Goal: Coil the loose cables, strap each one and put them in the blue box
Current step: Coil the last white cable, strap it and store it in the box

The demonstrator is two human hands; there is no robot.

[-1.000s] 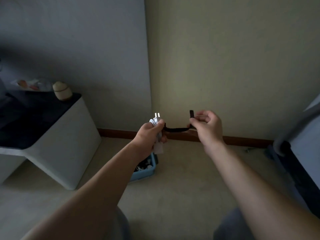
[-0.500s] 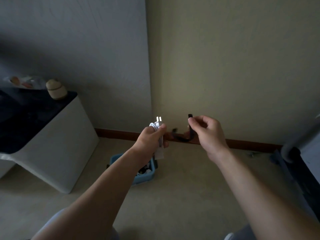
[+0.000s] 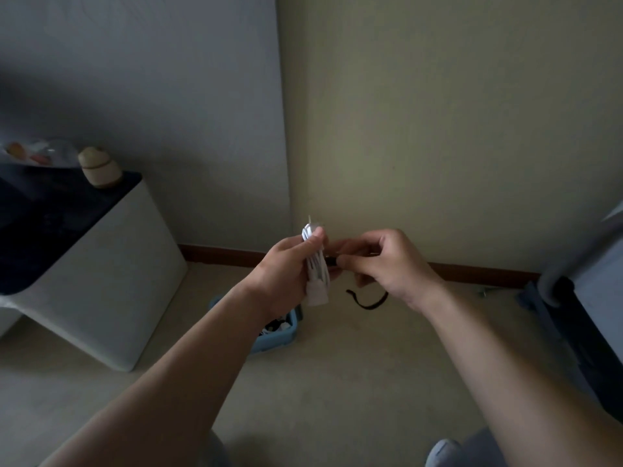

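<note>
The left hand (image 3: 286, 269) has its grip curled round a coiled white cable (image 3: 317, 264), long axis upright, above the blue box (image 3: 274, 342) on the floor. Just right of the coil, the nearer right hand (image 3: 387, 261) pinches a black strap (image 3: 367, 306), its tail dangling.

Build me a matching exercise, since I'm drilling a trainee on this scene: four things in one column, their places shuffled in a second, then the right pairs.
Things
1. white coiled cable
2. black strap
3. blue box
4. beige round object

Places
A. on the floor, below the hands
B. on top of the dark-topped cabinet at the left
C. gripped in the left hand
D. pinched by the right hand, tail hanging loose

Pairs: 1-C, 2-D, 3-A, 4-B
</note>
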